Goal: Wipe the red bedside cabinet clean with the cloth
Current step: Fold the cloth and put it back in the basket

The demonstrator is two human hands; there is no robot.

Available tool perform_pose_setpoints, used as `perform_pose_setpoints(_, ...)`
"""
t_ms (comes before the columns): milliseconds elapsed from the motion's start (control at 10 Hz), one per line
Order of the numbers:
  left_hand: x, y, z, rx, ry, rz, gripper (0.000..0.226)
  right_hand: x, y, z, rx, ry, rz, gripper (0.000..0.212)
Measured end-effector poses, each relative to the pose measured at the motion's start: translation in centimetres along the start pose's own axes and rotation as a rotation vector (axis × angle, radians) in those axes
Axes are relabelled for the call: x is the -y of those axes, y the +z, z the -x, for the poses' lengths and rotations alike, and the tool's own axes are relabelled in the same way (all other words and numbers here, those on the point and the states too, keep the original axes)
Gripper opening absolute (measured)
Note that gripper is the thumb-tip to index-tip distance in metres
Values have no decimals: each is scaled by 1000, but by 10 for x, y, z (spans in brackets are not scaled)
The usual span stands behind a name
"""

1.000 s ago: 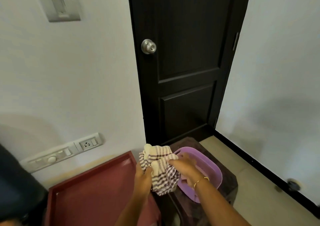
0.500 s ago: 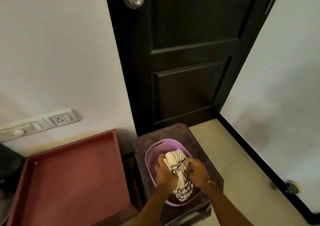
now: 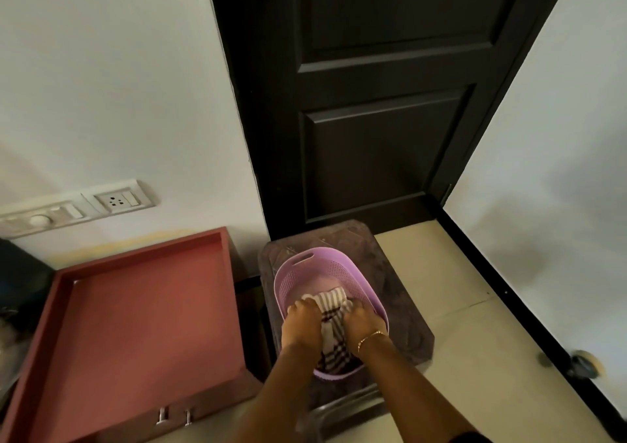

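Observation:
A white cloth with dark stripes [image 3: 330,320] lies inside a lilac perforated basket [image 3: 325,266] on a dark brown stool [image 3: 400,293]. My left hand [image 3: 302,322] grips the cloth on its left side. On the cloth's right side my right hand [image 3: 363,323], with a gold bracelet at the wrist, grips it too. Both hands are down inside the basket. The red bedside cabinet [image 3: 135,323] stands to the left, its top a shallow tray with raised edges, nothing on it.
A dark panelled door [image 3: 383,103] stands closed behind the stool. White walls rise on both sides, with a socket strip [image 3: 74,206] above the cabinet. A door stopper [image 3: 585,364] sits on the tiled floor at the right. A dark object [image 3: 17,283] is left of the cabinet.
Both hands have carried the cloth from above the cabinet's corner down into the basket. The view has tilted downward and drawn closer to the stool.

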State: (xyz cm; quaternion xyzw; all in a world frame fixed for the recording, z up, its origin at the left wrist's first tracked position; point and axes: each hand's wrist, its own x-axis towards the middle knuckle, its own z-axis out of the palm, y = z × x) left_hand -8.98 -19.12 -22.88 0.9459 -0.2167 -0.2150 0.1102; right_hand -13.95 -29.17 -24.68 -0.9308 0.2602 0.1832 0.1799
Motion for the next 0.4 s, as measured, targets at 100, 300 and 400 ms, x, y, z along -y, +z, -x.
perform_pose_setpoints(100,9,-39,31,-122,121,-199,49,13,-30,32,-140,-105,30,48)
perform_pose_setpoints(300,46,-142,135,-434,160,-552,57,70,-112,131,-383,-265,106,56)
perform_pose_setpoints(400,63,-191,199,-573,84,-600,62,103,-140,184,-525,-401,224,74)
